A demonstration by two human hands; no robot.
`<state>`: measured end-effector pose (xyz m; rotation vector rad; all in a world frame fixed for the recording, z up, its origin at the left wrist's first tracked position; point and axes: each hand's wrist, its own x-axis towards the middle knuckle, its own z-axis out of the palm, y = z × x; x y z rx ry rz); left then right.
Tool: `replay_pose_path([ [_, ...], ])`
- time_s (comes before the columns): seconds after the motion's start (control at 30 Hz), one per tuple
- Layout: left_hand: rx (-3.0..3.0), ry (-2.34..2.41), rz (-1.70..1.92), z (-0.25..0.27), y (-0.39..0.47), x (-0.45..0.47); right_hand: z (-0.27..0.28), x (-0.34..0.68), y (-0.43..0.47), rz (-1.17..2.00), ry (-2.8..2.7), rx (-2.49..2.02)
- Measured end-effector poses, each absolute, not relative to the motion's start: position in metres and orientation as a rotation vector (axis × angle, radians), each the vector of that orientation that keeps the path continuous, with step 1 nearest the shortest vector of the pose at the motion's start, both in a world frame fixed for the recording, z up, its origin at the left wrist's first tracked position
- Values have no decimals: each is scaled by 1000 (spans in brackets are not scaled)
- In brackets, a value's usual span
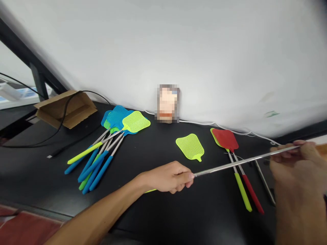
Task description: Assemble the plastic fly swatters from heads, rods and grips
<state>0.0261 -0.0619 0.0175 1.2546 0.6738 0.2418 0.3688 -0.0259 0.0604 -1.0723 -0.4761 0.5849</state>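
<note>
Stretched between my two hands is a long metal fly swatter handle (237,163), slanting up to the right. My left hand (170,177) is closed round its lower end, where a bit of yellow-green grip shows under the wrist. My right hand (298,166), somewhat blurred, pinches the far tip of the rod. Behind the rod lies a loose yellow-green swatter head (191,147) with no rod on it. Under the rod, to the right, rest a red fly swatter (226,139) and a yellow-green fly swatter (240,190), side by side.
A pile of blue and yellow-green fly swatters (102,153) lies left. Behind it sits an open cardboard box (66,109) with a black cable (63,115) across it. A blurred-out upright object (168,103) leans on the white wall (163,44). A white cable (199,122) runs along the wall.
</note>
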Motion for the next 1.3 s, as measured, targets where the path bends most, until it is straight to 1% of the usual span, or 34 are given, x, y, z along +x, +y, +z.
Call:
replay_pose_path([
  [0.07, 1223, 692, 282, 15, -62, 27, 54, 344, -26, 649, -535, -1064],
  [0.27, 1056, 700, 483, 7, -62, 34, 19, 241, -47, 982, -809, -1129],
  [0.4, 952, 647, 602, 3, -62, 35, 0, 204, -69, 1221, -1083, -1184],
  [0.57, 956, 647, 636, 2, -63, 35, -2, 202, -76, 1206, -1222, -1208],
  [0.8, 971, 665, 648, 1, -65, 38, 3, 196, -78, 1269, -1246, -1168],
  [0.97, 947, 660, 656, 6, -61, 38, 10, 212, -67, 1301, -1351, -1157],
  [1.03, 920, 669, 672, 8, -59, 38, 14, 225, -59, 1186, -1384, -1228],
  [1.07, 907, 680, 689, 9, -58, 37, 15, 232, -55, 1078, -1391, -1289],
  [1.2, 871, 762, 777, 13, -54, 35, 10, 253, -40, 497, -1555, -1578],
  [1.3, 891, 820, 817, 17, -52, 34, -2, 251, -36, 171, -1837, -1727],
])
